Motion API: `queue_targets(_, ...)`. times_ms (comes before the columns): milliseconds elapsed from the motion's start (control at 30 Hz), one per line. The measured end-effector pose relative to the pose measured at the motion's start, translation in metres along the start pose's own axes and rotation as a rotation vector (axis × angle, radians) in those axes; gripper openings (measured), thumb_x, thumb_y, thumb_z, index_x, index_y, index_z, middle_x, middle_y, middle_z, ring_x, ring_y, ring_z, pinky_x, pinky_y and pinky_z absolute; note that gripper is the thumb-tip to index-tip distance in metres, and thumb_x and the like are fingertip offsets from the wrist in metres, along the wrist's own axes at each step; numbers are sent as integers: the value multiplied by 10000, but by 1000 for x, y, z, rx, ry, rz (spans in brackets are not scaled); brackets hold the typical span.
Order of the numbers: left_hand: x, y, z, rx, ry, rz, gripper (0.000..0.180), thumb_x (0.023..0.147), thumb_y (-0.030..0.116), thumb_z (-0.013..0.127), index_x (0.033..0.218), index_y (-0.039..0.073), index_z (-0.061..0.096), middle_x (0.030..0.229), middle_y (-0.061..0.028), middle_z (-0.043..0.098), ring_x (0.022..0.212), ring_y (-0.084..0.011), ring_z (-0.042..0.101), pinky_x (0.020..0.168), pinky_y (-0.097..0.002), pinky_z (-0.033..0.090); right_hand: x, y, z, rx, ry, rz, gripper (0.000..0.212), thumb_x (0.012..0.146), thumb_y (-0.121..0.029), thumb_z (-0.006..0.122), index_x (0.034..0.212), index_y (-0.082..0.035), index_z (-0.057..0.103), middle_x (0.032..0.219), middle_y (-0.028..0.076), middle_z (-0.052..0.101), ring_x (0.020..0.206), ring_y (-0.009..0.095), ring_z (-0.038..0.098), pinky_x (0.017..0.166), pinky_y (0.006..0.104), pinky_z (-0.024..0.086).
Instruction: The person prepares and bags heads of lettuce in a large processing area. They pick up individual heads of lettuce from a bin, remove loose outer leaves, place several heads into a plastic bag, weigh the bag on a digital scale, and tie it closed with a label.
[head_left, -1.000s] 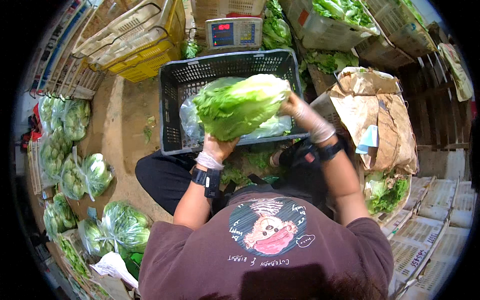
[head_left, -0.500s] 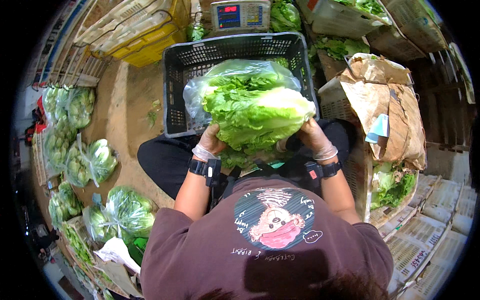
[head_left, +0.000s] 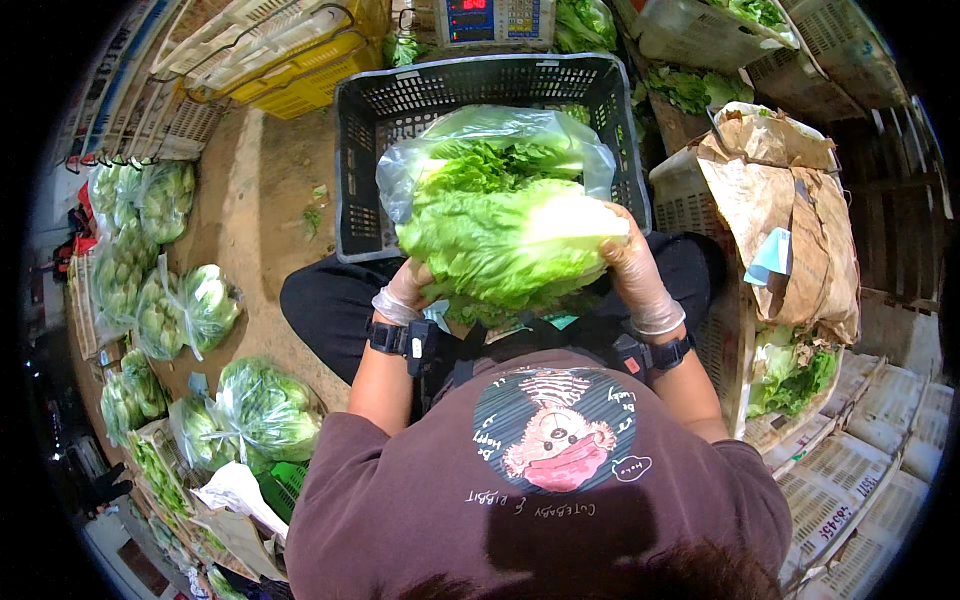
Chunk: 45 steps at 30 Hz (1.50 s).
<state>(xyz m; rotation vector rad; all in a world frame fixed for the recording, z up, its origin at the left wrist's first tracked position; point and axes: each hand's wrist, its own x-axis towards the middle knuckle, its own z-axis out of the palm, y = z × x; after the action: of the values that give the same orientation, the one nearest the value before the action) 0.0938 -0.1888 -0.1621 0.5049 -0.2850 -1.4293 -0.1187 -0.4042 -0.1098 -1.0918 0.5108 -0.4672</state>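
Observation:
A large head of green lettuce (head_left: pixel 500 240) lies crosswise between my hands, its pale stem end to the right. My right hand (head_left: pixel 635 265), in a thin clear glove, grips the stem end with the fingers wrapped over it. At the leafy left end, my left hand (head_left: pixel 408 285), gloved too, holds the lettuce from below and its fingers are partly hidden under the leaves. Just beyond is a clear plastic bag (head_left: pixel 398 180) with more lettuce showing inside. The bag rests in a black plastic crate (head_left: pixel 345 160), partly behind the lettuce that I hold.
Several bagged lettuces (head_left: pixel 265 410) lie on the floor at left. Yellow and white crates (head_left: pixel 300 80) stand far left, and a digital scale (head_left: pixel 490 20) sits behind the black crate. At right, brown paper (head_left: pixel 770 200) covers a crate, with loose leaves (head_left: pixel 795 370) nearer me.
My right hand has come up over the stem end of the lettuce, which now tilts a little more. The whole view has shifted slightly, so the crate sits higher and further right.

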Motion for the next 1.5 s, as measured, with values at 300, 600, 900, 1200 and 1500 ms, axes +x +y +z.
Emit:
queue_targets(300,2,-30,-7,91,286,-47,584,739,226,671,1247,72,426,1170,-88,520,1059,-231,520,867,-378,458,0,-24,5,-486,-23,-245,284,797,-231,642,977,-15,600,1188,146,523,1103,225,482,950,319,353)
queue_targets(600,-15,-40,3,-262,335,18,736,736,372,684,1307,48,351,1272,-135,451,1166,-291,440,979,-441,375,64,-49,38,6,219,-213,411,910,-378,444,1148,-45,477,1049,58,549,954,175,534,846,302,436)
queue_targets(900,-32,-13,-44,-228,519,240,633,737,255,695,1262,51,408,1244,-130,476,1128,-308,471,962,-469,387,215,-116,-19,-767,344,-587,654,782,-353,623,1255,-12,327,1183,168,422,1057,273,440,933,355,338)
queue_targets(1200,73,20,-44,357,675,-116,413,830,129,509,1224,29,433,1137,-130,543,981,-273,563,836,-412,471,113,79,-116,110,509,288,170,803,-128,519,899,-27,616,811,34,617,694,146,572,638,277,467)
queue_targets(1500,223,-77,-151,964,615,-392,700,794,318,605,1352,53,275,1352,-178,342,1208,-303,352,955,-443,307,70,31,-88,700,176,37,278,869,-216,498,1072,-29,532,831,47,548,683,160,486,619,312,428)
